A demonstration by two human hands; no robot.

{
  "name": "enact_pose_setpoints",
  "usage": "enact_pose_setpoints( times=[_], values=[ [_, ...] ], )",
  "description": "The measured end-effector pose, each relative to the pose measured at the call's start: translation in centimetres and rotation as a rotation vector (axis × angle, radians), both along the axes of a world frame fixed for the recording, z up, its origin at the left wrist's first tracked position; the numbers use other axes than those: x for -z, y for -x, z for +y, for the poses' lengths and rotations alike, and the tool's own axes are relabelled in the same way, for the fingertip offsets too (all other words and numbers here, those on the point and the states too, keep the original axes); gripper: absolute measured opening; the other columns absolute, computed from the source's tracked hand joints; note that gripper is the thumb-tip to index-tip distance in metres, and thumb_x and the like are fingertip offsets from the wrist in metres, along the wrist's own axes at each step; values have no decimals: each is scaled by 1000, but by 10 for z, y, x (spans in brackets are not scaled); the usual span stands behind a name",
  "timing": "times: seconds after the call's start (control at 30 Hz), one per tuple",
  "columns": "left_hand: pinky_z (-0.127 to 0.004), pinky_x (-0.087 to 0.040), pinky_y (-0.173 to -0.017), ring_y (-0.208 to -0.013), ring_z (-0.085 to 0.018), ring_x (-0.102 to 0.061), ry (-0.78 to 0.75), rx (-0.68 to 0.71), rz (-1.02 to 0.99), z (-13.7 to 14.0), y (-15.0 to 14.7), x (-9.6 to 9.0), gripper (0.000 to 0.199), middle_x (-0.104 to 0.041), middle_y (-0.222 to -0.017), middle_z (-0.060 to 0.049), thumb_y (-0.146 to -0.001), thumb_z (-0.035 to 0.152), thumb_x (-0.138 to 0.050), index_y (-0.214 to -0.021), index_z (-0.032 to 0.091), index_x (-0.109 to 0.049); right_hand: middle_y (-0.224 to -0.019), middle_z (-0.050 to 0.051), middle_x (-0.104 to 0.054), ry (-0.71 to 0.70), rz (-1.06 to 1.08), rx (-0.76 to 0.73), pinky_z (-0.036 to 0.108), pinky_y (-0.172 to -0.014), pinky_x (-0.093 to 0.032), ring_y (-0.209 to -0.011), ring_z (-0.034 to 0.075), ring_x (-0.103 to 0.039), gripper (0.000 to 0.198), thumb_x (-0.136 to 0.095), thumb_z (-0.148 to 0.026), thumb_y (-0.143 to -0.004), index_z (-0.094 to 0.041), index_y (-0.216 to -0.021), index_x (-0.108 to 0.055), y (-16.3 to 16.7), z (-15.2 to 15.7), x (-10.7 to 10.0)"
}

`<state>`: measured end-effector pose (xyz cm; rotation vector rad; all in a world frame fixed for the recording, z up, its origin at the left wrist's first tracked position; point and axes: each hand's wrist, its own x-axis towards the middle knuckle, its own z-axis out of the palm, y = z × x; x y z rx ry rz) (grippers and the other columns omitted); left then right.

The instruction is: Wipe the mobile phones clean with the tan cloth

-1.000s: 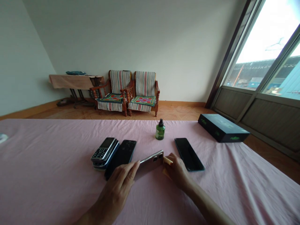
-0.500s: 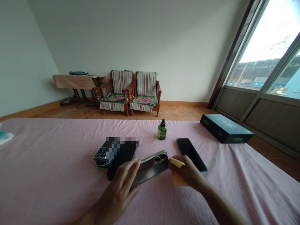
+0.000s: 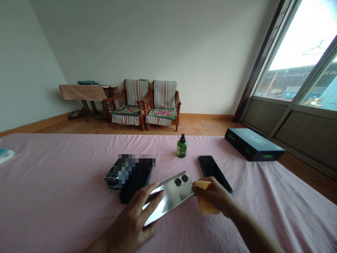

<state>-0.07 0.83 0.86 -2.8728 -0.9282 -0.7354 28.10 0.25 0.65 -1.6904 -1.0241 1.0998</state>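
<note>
A silver smartphone [image 3: 171, 194], its back with two round camera lenses facing up, is gripped at its left end by my left hand [image 3: 137, 214]. My right hand [image 3: 213, 192] is closed on a yellow cloth [image 3: 207, 206], pinched by the phone's camera end; part of the cloth hangs below the fingers. Just left of the silver phone lies a black phone [image 3: 135, 182], and beside that a keypad phone [image 3: 112, 174] rests on top of another device. Another dark phone [image 3: 213, 168] lies face up behind my right hand.
A green bottle [image 3: 181, 147] with a black top stands beyond the phones. At the right far edge of the pink-covered surface [image 3: 65, 182] lies a flat black box [image 3: 254, 144]. Two wooden armchairs [image 3: 146, 105] and a cloth-draped table [image 3: 84, 92] stand by the wall.
The silver phone has tilted so its back faces up more and looks brighter, shifting slightly right. My right hand with the cloth has moved a little right and down.
</note>
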Motion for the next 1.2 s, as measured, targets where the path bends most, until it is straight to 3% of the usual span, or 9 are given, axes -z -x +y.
enact_pose_setpoints(
  times=[0.17, 0.4, 0.57, 0.7, 0.87, 1.03, 1.2],
  values=[
    [-45, -48, -101, -127, -31, -45, -78, -4, -18, 1, -1, 0, 67, -42, -143, -14, -78, 7, -57, -142, 18, -40, -68, -1, -65, -7, 37, 0, 24, -49, -45, -59, 17, -63, 37, -72, -44, -60, -19, -85, -61, 1, -3, -6],
    [-46, -45, -104, -131, -32, -41, -111, 25, -55, -4, -6, -3, 64, -45, -140, -16, -77, 8, -56, -139, 13, -42, -65, -1, -61, -19, 132, -126, 24, -52, -43, -58, 15, -58, 35, -68, -50, -65, -18, -78, -64, -1, -3, -13],
    [-44, -47, -102, -126, -29, -47, -9, 18, -129, -7, -9, -4, 65, -50, -136, -15, -72, 10, -58, -136, 14, -43, -64, -1, -58, -102, 307, -151, 22, -51, -39, -56, 11, -53, 37, -70, -51, -68, -16, -77, -63, 2, -3, -17],
    [-37, -53, -96, -116, -25, -58, 140, -21, -266, -10, -15, -5, 61, -57, -128, -13, -68, 12, -62, -128, 17, -50, -58, -2, -53, -128, 286, -86, 21, -46, -35, -49, 10, -47, 41, -69, -54, -69, -14, -72, -63, 12, -4, -25],
    [-33, -54, -94, -108, -23, -63, 228, -65, -345, -16, -23, -8, 54, -63, -120, -9, -66, 12, -64, -119, 19, -57, -56, 0, -57, -148, 232, 10, 23, -44, -38, -48, 13, -51, 38, -70, -50, -68, -12, -69, -64, 25, -6, -28],
    [-31, -54, -94, -109, -23, -63, 285, -35, -265, -21, -27, -11, 57, -63, -121, -10, -64, 11, -63, -120, 17, -57, -57, 2, -61, -158, 268, 44, 24, -47, -43, -51, 15, -56, 33, -70, -46, -69, -13, -65, -63, 26, -5, -19],
    [-42, -52, -97, -118, -32, -57, 199, -27, -107, -24, -24, -7, 67, -58, -130, -15, -59, 18, -72, -124, 13, -57, -61, 3, -65, -143, 334, 48, 23, -49, -43, -54, 15, -58, 27, -70, -39, -69, -11, -71, -68, 23, -1, -8]
  ],
)
